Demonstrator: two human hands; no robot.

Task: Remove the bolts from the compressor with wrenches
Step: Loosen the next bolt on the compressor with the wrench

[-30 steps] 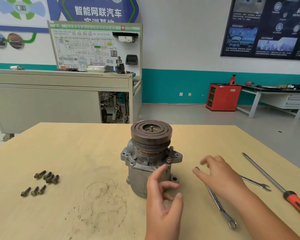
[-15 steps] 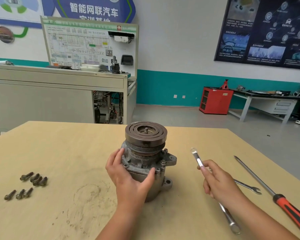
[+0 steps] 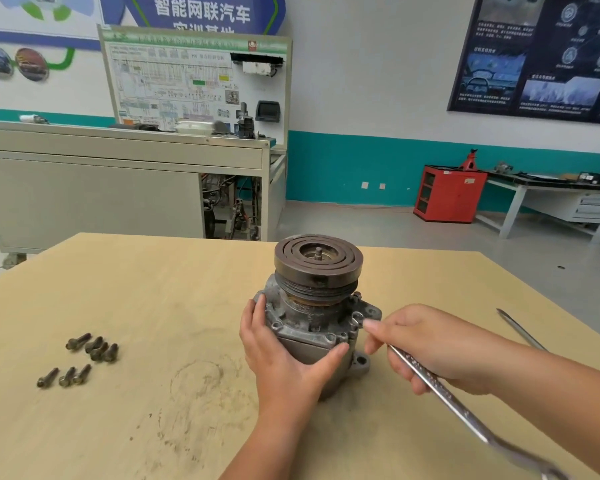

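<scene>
Mid frame on the pale wooden table point(image 3: 153, 289), left hand point(image 3: 284, 362) curled round the grey metal compressor point(image 3: 312, 306), right hand point(image 3: 426, 344) gripping a silver wrench point(image 3: 445, 398), dark bolts point(image 3: 94, 348) lower left, teal-striped white wall point(image 3: 343, 168) behind.

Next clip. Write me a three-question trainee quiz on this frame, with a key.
1. True or false: the left hand grips the compressor.
2. What does the right hand hold? A) hammer B) wrench C) pliers
3. How many loose bolts lie on the table?
Key: 1 true; 2 B; 3 seven.
</scene>
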